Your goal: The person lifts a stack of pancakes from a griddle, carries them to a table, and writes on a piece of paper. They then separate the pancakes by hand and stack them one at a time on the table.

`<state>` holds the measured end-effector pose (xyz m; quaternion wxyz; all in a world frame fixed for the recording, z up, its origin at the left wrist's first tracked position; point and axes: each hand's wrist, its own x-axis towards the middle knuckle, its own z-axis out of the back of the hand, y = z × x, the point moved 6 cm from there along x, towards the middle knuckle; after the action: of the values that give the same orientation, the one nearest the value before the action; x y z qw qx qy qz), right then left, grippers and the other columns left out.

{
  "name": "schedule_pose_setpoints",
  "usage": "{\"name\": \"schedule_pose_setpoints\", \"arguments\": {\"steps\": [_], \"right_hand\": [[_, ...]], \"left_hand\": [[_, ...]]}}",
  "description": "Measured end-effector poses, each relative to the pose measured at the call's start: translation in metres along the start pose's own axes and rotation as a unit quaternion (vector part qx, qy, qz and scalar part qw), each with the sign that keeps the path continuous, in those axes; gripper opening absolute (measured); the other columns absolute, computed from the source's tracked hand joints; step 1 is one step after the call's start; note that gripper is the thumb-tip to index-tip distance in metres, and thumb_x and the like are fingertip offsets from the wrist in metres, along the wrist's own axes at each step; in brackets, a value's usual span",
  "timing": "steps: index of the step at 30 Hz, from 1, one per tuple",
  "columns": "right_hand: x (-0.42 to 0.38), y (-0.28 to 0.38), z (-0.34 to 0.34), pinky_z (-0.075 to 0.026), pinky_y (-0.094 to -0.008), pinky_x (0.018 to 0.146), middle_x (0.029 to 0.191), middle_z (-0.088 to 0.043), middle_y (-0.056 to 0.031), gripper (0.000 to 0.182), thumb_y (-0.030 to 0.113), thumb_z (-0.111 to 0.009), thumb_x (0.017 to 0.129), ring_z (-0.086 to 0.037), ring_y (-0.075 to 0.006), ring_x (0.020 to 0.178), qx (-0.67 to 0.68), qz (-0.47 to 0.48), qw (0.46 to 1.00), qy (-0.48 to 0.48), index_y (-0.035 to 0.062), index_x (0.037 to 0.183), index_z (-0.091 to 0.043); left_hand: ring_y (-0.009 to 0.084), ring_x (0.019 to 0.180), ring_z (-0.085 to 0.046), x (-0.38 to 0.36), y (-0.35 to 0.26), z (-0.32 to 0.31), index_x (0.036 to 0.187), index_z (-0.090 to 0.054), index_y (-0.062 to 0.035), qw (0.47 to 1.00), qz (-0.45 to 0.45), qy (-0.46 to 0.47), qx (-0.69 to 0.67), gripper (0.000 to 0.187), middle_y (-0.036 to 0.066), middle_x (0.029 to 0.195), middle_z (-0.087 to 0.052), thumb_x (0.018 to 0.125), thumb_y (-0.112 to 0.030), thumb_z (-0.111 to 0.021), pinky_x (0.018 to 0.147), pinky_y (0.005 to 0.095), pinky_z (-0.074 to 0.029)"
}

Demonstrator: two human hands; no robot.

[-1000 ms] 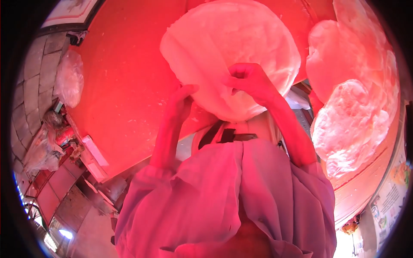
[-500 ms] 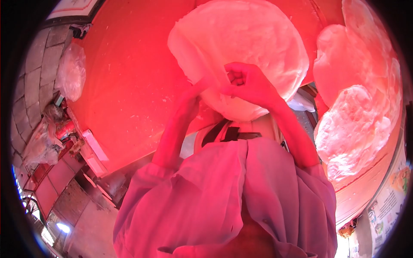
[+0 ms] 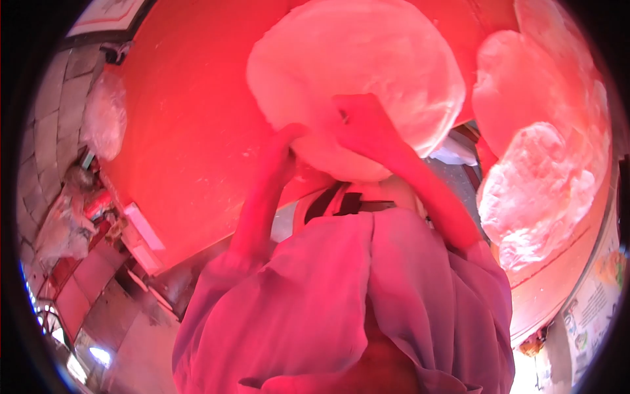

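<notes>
A large, thin, pale round sheet (image 3: 367, 52), resembling rolled-out dough, lies over the table edge in front of me, its near part reaching toward my waist. At its lower left edge is my left hand (image 3: 287, 146), with fingers curled in against the sheet. My right hand (image 3: 365, 128) is closed over the lower middle of the sheet, fingers bent inward and slightly blurred. Whatever its fingertips pinch is hidden. Red light tints everything, so true colours are hard to judge.
The red tabletop (image 3: 190, 131) spreads out to the left. On the right, several similar pale sheets (image 3: 538, 190) lie overlapping on another surface. Plastic bags (image 3: 105, 115) and small items sit beyond the table's left edge. A printed poster (image 3: 597, 308) is at lower right.
The fold on the sheet's left side has smoothed out. My right hand has turned and closed further; my left hand has drawn slightly down and left. The view has shifted a little.
</notes>
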<state>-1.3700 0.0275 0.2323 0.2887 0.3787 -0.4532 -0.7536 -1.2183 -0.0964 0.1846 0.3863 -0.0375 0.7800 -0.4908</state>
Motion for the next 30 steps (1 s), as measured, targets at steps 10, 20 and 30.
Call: {"name": "schedule_pose_setpoints", "arguments": {"steps": [10, 20, 30], "right_hand": [[0.018, 0.022, 0.219, -0.050, -0.0321, 0.065, 0.082, -0.062, -0.0047, 0.021, 0.024, -0.059, 0.088, -0.061, -0.0167, 0.077, 0.299, 0.049, 0.948, -0.097, 0.0048, 0.094, -0.061], [-0.114, -0.146, 0.429, -0.053, -0.0323, 0.077, 0.101, -0.063, -0.0101, 0.029, 0.014, -0.058, 0.091, -0.063, -0.0227, 0.090, 0.304, 0.014, 0.844, -0.441, 0.0004, 0.116, -0.054], [-0.050, -0.001, 0.043, -0.050, -0.0309, 0.078, 0.101, -0.063, -0.0102, 0.058, 0.027, -0.075, 0.073, -0.060, -0.0182, 0.089, 0.114, 0.057, 0.991, -0.037, 0.0060, 0.124, -0.056]], "left_hand": [[0.0278, 0.119, -0.049, 0.013, 0.017, 0.010, 0.131, -0.039, 0.0044, 0.987, 0.056, -0.002, -0.150, 0.057, 0.015, 0.126, -0.051, 0.078, -0.001, -0.057, 0.102, 0.0403, -0.041], [0.0290, 0.125, -0.044, 0.009, 0.013, 0.009, 0.136, -0.034, 0.0018, 0.990, 0.019, 0.024, -0.141, 0.060, 0.014, 0.134, -0.046, 0.082, -0.009, -0.058, 0.105, 0.0424, -0.037], [0.0277, 0.130, -0.039, 0.001, -0.021, -0.035, 0.140, -0.031, 0.0002, 0.995, -0.034, 0.092, -0.020, 0.065, 0.014, 0.139, -0.040, 0.089, -0.028, -0.059, 0.103, 0.0457, -0.035]]}}
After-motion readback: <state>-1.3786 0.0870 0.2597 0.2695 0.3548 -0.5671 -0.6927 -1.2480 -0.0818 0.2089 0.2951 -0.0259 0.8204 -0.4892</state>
